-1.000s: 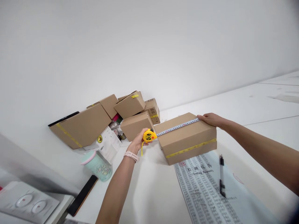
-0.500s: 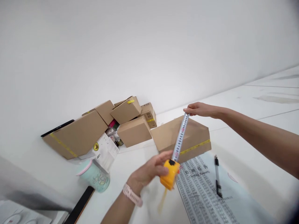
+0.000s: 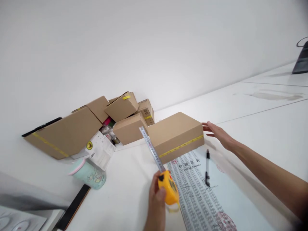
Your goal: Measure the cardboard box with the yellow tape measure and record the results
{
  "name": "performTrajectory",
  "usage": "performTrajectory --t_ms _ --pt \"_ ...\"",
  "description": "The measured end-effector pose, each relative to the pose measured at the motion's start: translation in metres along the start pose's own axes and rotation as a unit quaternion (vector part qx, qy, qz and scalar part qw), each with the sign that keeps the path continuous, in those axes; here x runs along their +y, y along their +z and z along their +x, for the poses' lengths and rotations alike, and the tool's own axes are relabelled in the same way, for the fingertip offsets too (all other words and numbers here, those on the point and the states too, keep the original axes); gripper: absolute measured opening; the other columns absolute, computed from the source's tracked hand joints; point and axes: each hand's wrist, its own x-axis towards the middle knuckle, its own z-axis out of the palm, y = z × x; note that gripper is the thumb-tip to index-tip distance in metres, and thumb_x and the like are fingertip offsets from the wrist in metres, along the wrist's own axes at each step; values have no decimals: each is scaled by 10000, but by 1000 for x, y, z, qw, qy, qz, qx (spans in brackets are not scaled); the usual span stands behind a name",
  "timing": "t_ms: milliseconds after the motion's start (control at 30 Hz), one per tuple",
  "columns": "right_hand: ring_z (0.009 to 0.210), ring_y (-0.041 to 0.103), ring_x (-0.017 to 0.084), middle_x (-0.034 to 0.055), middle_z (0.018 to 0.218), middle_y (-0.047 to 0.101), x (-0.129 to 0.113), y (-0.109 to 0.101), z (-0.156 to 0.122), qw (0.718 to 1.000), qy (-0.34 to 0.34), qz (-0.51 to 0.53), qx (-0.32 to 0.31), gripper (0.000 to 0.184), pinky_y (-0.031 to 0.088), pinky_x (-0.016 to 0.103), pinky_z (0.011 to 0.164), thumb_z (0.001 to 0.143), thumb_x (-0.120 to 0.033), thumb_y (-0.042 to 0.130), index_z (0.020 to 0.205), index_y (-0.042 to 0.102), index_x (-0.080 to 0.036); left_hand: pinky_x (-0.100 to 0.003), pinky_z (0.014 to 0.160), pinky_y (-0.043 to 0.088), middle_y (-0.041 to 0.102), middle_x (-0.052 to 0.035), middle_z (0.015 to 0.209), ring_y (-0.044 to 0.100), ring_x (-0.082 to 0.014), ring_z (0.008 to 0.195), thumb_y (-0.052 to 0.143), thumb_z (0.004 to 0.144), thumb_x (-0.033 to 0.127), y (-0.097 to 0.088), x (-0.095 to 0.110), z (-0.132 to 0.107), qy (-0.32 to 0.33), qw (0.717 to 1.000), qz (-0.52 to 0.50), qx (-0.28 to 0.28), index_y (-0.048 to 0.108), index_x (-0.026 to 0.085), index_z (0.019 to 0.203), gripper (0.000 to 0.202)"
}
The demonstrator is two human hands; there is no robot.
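Note:
My left hand (image 3: 156,199) is wrapped around a yellow tape measure (image 3: 171,190). The silver blade (image 3: 152,150) sticks out stiffly up and to the left, its free end beside the left end of a closed cardboard box (image 3: 176,134). Yellow tape runs along the front side of that box. At the box's right end is my right hand (image 3: 220,136), fingers stretched out and apart; the fingertips are at the cardboard, and firm contact is hard to make out. A printed sheet headed Testing Report (image 3: 192,183) lies in front of the box, with a black-and-clear pen (image 3: 207,168) on it.
Several cardboard boxes (image 3: 128,128) are stacked against the wall at the left. Before them are a white package (image 3: 99,150), a mint cup with a pink rim (image 3: 89,175) and a black bar (image 3: 74,207). A dark object (image 3: 302,59) stands at the far right.
My right hand has let go of the blade's end and moved down to the box's right end. The tape measure has swung so its blade points left instead of right.

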Motion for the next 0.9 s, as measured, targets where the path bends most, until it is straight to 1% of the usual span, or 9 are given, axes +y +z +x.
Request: performTrajectory --t_ms 100,200,300,400,500,633,733,833,900 --pt "1315 536 293 66 1424 597 28 5 -12 999 25 35 -29 656 403 506 1111 939 -714 310 1384 563 -304 -382 845 503 686 -111 1064 645 -297 980 843 639 572 8 -31 -9 -7 999 25 -30 654 209 1166 668" --pt "1330 525 295 43 1425 598 37 10 -23 998 35 44 -38 665 351 482 1159 935 -718 310 1365 601 -301 -360 837 494 682 -121 1081 634 -281 979 828 673 537 18 -35 -1 7 997 68 -44 641 192 1196 654" --pt "1337 517 303 27 1420 603 35 15 -38 998 12 27 -60 645 311 456 1187 941 -707 320 1284 674 -291 -356 840 490 684 -117 1082 636 -273 972 815 686 532 19 -23 13 27 995 91 -35 638 187 1198 642" --pt "1297 555 314 17 1422 601 32 20 -52 995 7 35 -89 618 392 447 1137 947 -689 336 1279 681 -298 -352 840 485 690 -104 1065 641 -269 966 807 685 538 15 -13 20 26 994 107 -9 647 186 1174 623" --pt "1263 583 305 55 1376 638 37 22 -55 998 26 29 -46 589 428 432 1108 941 -671 389 1258 683 -271 -364 854 484 688 -100 1072 644 -279 980 795 688 545 18 -3 18 7 995 103 -5 652 188 1157 606" --pt "1200 624 289 97 1306 674 53 16 -47 997 56 28 34 554 465 430 1075 921 -661 448 1195 681 -240 -376 872 485 684 -120 1092 640 -295 1000 770 720 515 38 19 18 -22 994 77 -68 659 161 1137 558" --pt "1168 641 284 88 1268 692 60 10 -43 997 59 21 40 535 470 437 1070 913 -662 460 1166 686 -249 -370 814 506 685 -133 1058 646 -286 949 743 744 492 56 39 29 -56 992 48 -105 676 130 1062 486" --pt "1152 647 286 86 1238 705 61 7 -44 997 62 16 39 510 467 450 1076 914 -650 465 1136 694 -251 -371 736 521 684 -137 990 659 -258 817 716 752 500 68 55 46 -92 989 15 -114 683 99 995 470" --pt "1142 651 292 89 1222 710 59 7 -46 997 64 17 41 494 468 458 1077 910 -647 473 1108 699 -256 -378 730 525 684 -130 958 660 -236 742 713 749 489 73 64 58 -120 986 5 -113 674 93 982 462"
